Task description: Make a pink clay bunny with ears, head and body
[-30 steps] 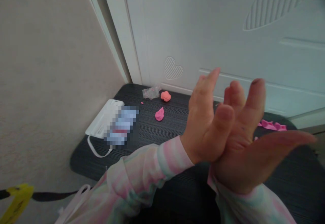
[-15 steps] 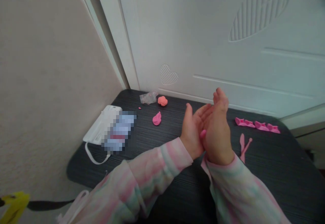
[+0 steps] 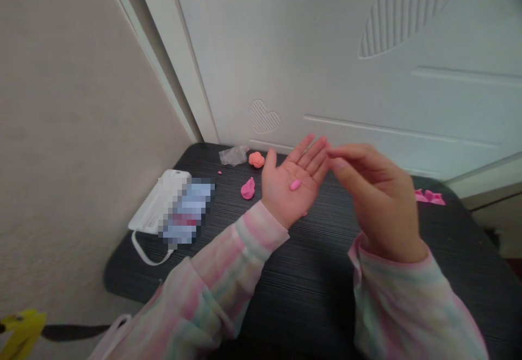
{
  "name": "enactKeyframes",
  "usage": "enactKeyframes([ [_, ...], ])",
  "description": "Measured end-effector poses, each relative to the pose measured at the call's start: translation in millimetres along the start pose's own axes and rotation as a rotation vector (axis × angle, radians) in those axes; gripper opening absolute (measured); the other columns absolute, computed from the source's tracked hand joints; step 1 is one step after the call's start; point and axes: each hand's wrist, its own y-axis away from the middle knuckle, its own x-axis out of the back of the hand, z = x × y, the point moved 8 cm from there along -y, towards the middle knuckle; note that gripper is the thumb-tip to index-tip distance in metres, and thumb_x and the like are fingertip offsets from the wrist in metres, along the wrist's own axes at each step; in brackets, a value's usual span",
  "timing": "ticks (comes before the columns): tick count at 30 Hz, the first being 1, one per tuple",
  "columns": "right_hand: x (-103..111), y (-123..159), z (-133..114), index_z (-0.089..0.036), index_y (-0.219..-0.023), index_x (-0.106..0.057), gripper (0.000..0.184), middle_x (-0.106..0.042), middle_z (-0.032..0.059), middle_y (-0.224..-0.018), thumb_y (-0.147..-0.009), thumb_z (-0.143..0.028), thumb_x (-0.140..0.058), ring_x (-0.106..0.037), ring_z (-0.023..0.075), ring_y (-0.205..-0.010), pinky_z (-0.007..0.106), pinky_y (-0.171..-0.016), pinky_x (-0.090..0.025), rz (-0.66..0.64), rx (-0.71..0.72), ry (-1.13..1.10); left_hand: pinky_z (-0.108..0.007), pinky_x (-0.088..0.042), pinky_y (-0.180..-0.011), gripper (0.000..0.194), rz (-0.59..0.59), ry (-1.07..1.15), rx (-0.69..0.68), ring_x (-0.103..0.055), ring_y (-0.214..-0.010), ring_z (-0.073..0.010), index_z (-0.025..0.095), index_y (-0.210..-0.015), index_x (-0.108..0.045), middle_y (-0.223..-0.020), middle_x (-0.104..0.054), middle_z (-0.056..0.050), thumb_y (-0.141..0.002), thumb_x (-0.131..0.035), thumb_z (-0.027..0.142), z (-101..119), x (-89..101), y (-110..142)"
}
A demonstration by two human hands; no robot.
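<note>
My left hand [image 3: 291,183] is turned palm up with its fingers stretched out. On that palm lies a small oval piece of pink modelling clay [image 3: 295,185]. My right hand [image 3: 377,199] is just to the right, thumb and fingertips drawn together by the left fingertips; whether anything is between them is hidden. Left of my left hand, a larger pink clay lump [image 3: 247,188] rests on the dark table [image 3: 281,295]. Behind it sits an orange clay lump [image 3: 256,160].
Clear crumpled plastic [image 3: 234,155] and a tiny pink bit [image 3: 219,173] lie near the back edge. At left, a white device [image 3: 159,202] with a cable lies against a blurred-out phone [image 3: 187,210]. Pink molds [image 3: 429,197] are at far right. A white door [image 3: 285,50] stands behind.
My hands have come apart, uncovering the pink clay on my left palm, now oval. My right hand has shifted right and drawn its fingertips together, now covering the pink tools and part of the molds.
</note>
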Motion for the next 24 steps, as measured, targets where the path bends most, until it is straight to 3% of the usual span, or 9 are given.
enactKeyframes([
  [3, -22, 2, -11, -0.022, -0.096, -0.062, 0.021, -0.058, 0.0049, -0.100, -0.076, -0.021, -0.057, -0.054, 0.0171, -0.096, 0.034, -0.087, -0.042, -0.285, 0.109, 0.201, -0.031, -0.038, -0.093, 0.062, -0.018, -0.083, 0.004, -0.043, -0.118, -0.0201, 0.012, -0.107, -0.052, -0.124, -0.049, -0.010, -0.083, -0.013, 0.054, 9, -6.7, 3],
  [5, -31, 3, -14, -0.022, -0.098, -0.062, 0.023, -0.058, 0.0054, -0.102, -0.076, -0.021, -0.057, -0.052, 0.0173, -0.099, 0.034, -0.088, -0.042, -0.350, 0.170, 0.249, -0.031, -0.036, -0.095, 0.062, -0.010, -0.132, 0.032, -0.042, -0.119, -0.0199, 0.013, -0.110, -0.049, -0.125, -0.048, -0.010, -0.083, -0.013, 0.055, 10, -8.9, 5],
  [11, -23, 0, -10, -0.022, -0.085, -0.064, 0.012, -0.065, 0.0020, -0.090, -0.077, -0.025, -0.056, -0.058, 0.0158, -0.089, 0.032, -0.083, -0.045, -0.294, 0.141, 0.251, -0.032, -0.038, -0.091, 0.052, -0.005, -0.369, 0.073, -0.049, -0.111, -0.0206, 0.016, -0.098, -0.055, -0.111, -0.058, -0.008, -0.081, -0.027, 0.056, 13, -8.6, 2],
  [14, -8, -3, -5, -0.024, -0.089, -0.062, 0.014, -0.067, 0.0008, -0.089, -0.076, -0.023, -0.057, -0.061, 0.0164, -0.085, 0.032, -0.080, -0.047, -0.230, 0.060, 0.298, -0.031, -0.040, -0.086, 0.035, 0.019, -0.720, -0.029, -0.055, -0.100, -0.0188, 0.016, -0.093, -0.058, -0.099, -0.062, -0.006, -0.077, -0.047, 0.045, 31, -8.8, 2],
  [17, 1, -5, -3, -0.022, -0.088, -0.063, 0.014, -0.068, 0.0009, -0.086, -0.075, -0.022, -0.057, -0.062, 0.0165, -0.081, 0.031, -0.076, -0.048, -0.177, 0.050, 0.352, -0.029, -0.040, -0.085, 0.026, -0.031, -1.051, -0.080, -0.058, -0.090, -0.0149, 0.016, -0.091, -0.059, -0.090, -0.064, -0.003, -0.070, -0.061, 0.031, 41, -17.5, 7],
  [21, 4, -6, -3, -0.021, -0.086, -0.063, 0.013, -0.068, 0.0013, -0.083, -0.075, -0.023, -0.056, -0.063, 0.0163, -0.077, 0.029, -0.070, -0.050, -0.170, 0.061, 0.381, -0.030, -0.041, -0.084, 0.021, -0.138, -1.201, 0.003, -0.059, -0.089, -0.0153, 0.013, -0.086, -0.062, -0.090, -0.066, -0.005, -0.070, -0.061, 0.026, 32, -25.0, 12],
  [24, 6, -6, -4, -0.021, -0.088, -0.063, 0.015, -0.068, 0.0011, -0.083, -0.075, -0.024, -0.056, -0.063, 0.0156, -0.076, 0.028, -0.069, -0.050, -0.181, 0.049, 0.349, -0.029, -0.041, -0.083, 0.020, -0.141, -1.241, -0.017, -0.059, -0.087, -0.0153, 0.013, -0.082, -0.064, -0.088, -0.067, -0.005, -0.071, -0.060, 0.029, 32, -26.5, 13],
])
